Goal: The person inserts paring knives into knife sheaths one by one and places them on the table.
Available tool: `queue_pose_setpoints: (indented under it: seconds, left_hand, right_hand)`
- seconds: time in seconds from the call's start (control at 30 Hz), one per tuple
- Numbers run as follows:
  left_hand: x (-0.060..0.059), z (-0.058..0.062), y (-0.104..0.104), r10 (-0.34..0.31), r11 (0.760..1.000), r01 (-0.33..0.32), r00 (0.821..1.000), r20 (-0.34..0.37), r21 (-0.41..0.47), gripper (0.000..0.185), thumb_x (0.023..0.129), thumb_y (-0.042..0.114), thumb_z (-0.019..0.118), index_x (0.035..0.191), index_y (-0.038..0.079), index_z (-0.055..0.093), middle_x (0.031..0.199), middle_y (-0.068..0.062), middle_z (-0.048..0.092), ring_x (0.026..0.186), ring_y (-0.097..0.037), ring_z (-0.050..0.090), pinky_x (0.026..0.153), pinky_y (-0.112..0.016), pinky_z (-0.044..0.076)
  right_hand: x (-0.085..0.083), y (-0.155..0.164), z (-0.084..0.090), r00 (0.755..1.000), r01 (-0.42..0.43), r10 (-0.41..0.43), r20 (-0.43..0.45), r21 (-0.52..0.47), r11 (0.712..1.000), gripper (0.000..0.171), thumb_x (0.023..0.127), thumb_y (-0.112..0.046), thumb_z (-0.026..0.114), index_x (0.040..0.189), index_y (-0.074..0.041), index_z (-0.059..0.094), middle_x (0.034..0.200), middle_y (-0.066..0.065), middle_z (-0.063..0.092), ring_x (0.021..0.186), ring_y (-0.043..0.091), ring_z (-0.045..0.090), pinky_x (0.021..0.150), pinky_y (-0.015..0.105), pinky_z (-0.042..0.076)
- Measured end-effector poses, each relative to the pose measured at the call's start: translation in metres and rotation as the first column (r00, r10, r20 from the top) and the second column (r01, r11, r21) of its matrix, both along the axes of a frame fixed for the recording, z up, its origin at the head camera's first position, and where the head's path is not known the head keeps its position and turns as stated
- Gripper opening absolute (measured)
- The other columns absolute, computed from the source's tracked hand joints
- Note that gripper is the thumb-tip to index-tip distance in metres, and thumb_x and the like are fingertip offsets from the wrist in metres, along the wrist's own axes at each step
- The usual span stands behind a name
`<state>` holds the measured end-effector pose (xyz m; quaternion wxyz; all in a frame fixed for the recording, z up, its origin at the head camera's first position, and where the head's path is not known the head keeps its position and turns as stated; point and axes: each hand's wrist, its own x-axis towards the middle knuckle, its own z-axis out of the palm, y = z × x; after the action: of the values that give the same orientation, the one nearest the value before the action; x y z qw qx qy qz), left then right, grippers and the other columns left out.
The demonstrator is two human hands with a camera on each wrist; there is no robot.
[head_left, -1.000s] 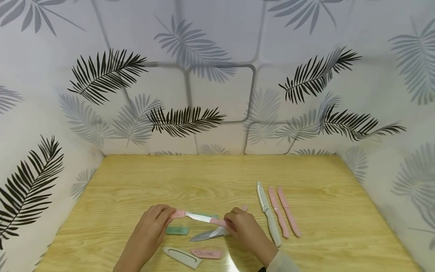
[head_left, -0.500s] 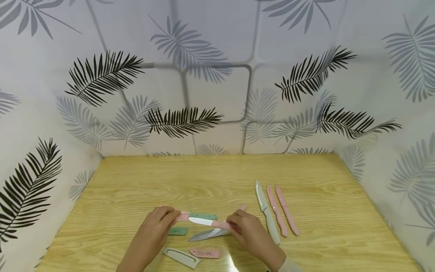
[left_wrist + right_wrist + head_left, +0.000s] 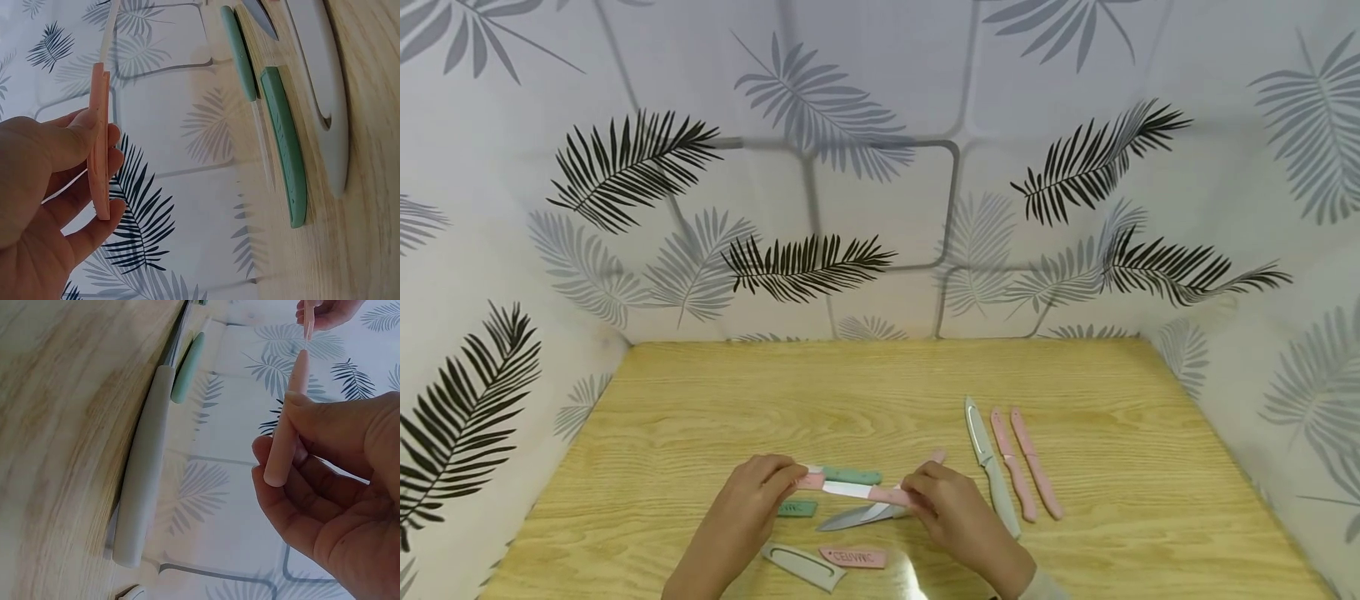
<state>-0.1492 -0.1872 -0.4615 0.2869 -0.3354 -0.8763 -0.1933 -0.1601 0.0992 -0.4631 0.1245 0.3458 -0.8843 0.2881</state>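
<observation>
Above the front of the wooden table I hold a pink-handled knife. My right hand grips its pink handle. My left hand pinches a pink sheath by its sides. The white blade runs between them, with its tip inside the sheath mouth. In the left wrist view the left hand holds the sheath upright against the patterned wall.
Under my hands lie a green knife, a green sheath, a bare grey knife, a grey sheath and a pink sheath. To the right lie a sheathed grey knife and two sheathed pink knives.
My left hand has slid the pink sheath rightward over the blade. Less white blade shows now, and the hands are closer together.
</observation>
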Motion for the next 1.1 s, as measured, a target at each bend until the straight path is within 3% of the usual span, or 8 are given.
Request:
queue_pose_setpoints:
  seconds: [0.43, 0.5, 0.63, 0.73, 0.8, 0.93, 1.03, 1.1]
  left_hand:
    - [-0.002, -0.006, 0.019, -0.054, 0.999, 0.054, 0.997, -0.053, -0.003, 0.050, 0.104, 0.032, 0.025, 0.103, 0.005, 0.067, 0.102, -0.001, 0.061, 0.092, -0.017, 0.058, 0.076, -0.030, 0.054]
    - [-0.002, -0.006, 0.020, -0.052, 0.999, 0.052, 0.998, -0.031, -0.010, 0.043, 0.102, 0.030, 0.032, 0.103, 0.006, 0.067, 0.103, -0.001, 0.061, 0.093, -0.017, 0.058, 0.076, -0.030, 0.053]
    - [-0.001, -0.006, 0.021, -0.027, 0.999, 0.027, 1.000, 0.016, -0.022, 0.015, 0.088, 0.011, 0.067, 0.103, 0.007, 0.069, 0.103, -0.001, 0.062, 0.095, -0.016, 0.058, 0.073, -0.031, 0.053]
    - [-0.001, -0.006, 0.022, -0.018, 1.000, 0.018, 1.000, 0.020, -0.020, 0.035, 0.070, -0.004, 0.080, 0.102, 0.007, 0.069, 0.102, -0.001, 0.062, 0.094, -0.016, 0.058, 0.071, -0.031, 0.052]
    - [-0.001, -0.006, 0.025, -0.030, 0.999, 0.030, 0.999, 0.012, -0.013, 0.036, 0.068, -0.004, 0.081, 0.100, 0.006, 0.070, 0.101, -0.001, 0.062, 0.092, -0.016, 0.058, 0.071, -0.030, 0.052]
    - [-0.003, -0.006, 0.030, -0.064, 0.998, 0.064, 0.998, -0.024, -0.010, 0.014, 0.089, 0.010, 0.064, 0.100, 0.004, 0.070, 0.099, -0.002, 0.062, 0.089, -0.016, 0.058, 0.071, -0.026, 0.052]
    - [-0.003, -0.006, 0.031, -0.066, 0.998, 0.066, 0.997, -0.034, -0.007, 0.039, 0.102, 0.025, 0.038, 0.100, 0.003, 0.070, 0.098, -0.002, 0.062, 0.088, -0.016, 0.058, 0.072, -0.024, 0.052]
    - [-0.002, -0.007, 0.031, -0.060, 0.998, 0.060, 0.998, -0.014, 0.002, 0.043, 0.103, 0.027, 0.035, 0.100, 0.004, 0.071, 0.098, -0.001, 0.063, 0.088, -0.015, 0.058, 0.072, -0.024, 0.052]
  right_hand:
    - [0.001, -0.006, 0.001, 0.999, -0.022, 0.022, -0.028, -0.001, 1.000, 0.012, 0.080, 0.001, 0.074, 0.091, 0.000, 0.071, 0.090, 0.007, 0.067, 0.079, 0.017, 0.066, 0.072, 0.016, 0.054]
    - [0.002, -0.007, 0.000, 0.999, -0.022, 0.022, -0.025, -0.003, 1.000, 0.012, 0.080, 0.000, 0.074, 0.092, 0.000, 0.070, 0.090, 0.007, 0.066, 0.080, 0.017, 0.066, 0.072, 0.016, 0.054]
    - [0.003, -0.008, -0.001, 1.000, -0.010, 0.010, -0.012, 0.000, 1.000, 0.011, 0.082, -0.001, 0.072, 0.093, -0.002, 0.070, 0.090, 0.005, 0.065, 0.079, 0.016, 0.066, 0.070, 0.014, 0.053]
    - [0.003, -0.009, -0.001, 1.000, -0.004, 0.004, -0.017, 0.016, 1.000, 0.011, 0.083, 0.000, 0.072, 0.094, -0.002, 0.070, 0.090, 0.004, 0.065, 0.079, 0.014, 0.065, 0.069, 0.014, 0.053]
    - [0.003, -0.010, -0.001, 1.000, -0.004, 0.005, -0.025, 0.027, 1.000, 0.013, 0.082, 0.000, 0.072, 0.094, -0.002, 0.070, 0.090, 0.004, 0.065, 0.079, 0.014, 0.064, 0.069, 0.015, 0.053]
    - [0.003, -0.011, 0.000, 1.000, -0.013, 0.014, -0.027, 0.029, 1.000, 0.016, 0.081, -0.001, 0.074, 0.096, -0.001, 0.070, 0.093, 0.005, 0.066, 0.081, 0.014, 0.064, 0.071, 0.015, 0.054]
    - [0.003, -0.013, 0.000, 0.999, -0.018, 0.019, -0.031, 0.036, 0.999, 0.016, 0.081, -0.001, 0.074, 0.097, -0.001, 0.070, 0.093, 0.005, 0.066, 0.081, 0.014, 0.064, 0.070, 0.013, 0.053]
    - [0.003, -0.014, -0.001, 0.999, -0.019, 0.020, -0.035, 0.042, 0.999, 0.018, 0.080, -0.002, 0.075, 0.097, -0.001, 0.070, 0.092, 0.005, 0.066, 0.080, 0.013, 0.064, 0.070, 0.012, 0.052]
